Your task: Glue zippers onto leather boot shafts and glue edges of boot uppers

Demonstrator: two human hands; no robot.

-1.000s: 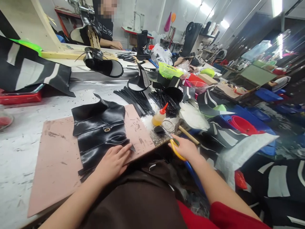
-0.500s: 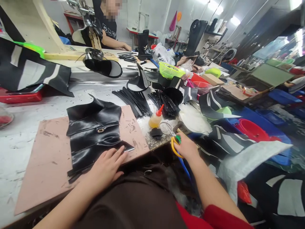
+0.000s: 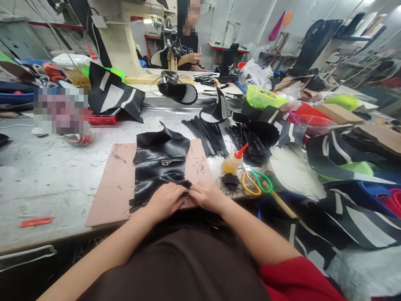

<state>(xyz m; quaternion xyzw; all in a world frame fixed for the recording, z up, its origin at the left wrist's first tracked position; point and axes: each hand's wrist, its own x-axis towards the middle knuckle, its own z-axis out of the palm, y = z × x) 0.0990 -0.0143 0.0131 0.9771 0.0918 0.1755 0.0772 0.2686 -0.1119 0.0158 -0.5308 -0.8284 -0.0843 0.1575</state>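
Note:
A glossy black leather piece [image 3: 161, 146] with seams and a small metal eyelet lies on the pink cutting board [image 3: 108, 188]. My left hand [image 3: 167, 200] rests on its near edge, fingers curled and pinching the corner. Right beside it, my right hand [image 3: 206, 196] pinches the same corner between thumb and fingers. Something small and dark shows between the fingertips, too small to make out. To the right of my right hand lie scissors [image 3: 262, 182] with one yellow and one green handle. A red-tipped bottle [image 3: 231, 162] of yellow liquid stands next to them.
Black strips [image 3: 205, 133] lie in bundles behind the board. A wooden handle [image 3: 282, 204] juts over the table edge near the scissors. White sheets [image 3: 293, 171] and black-and-white cut pieces crowd the right side. A co-worker [image 3: 189, 44] sits beyond the sewing machine [image 3: 120, 46].
My right hand has put the scissors down by the bottle and moved left to the leather's corner. My left hand has closed on that corner. The view has turned left.

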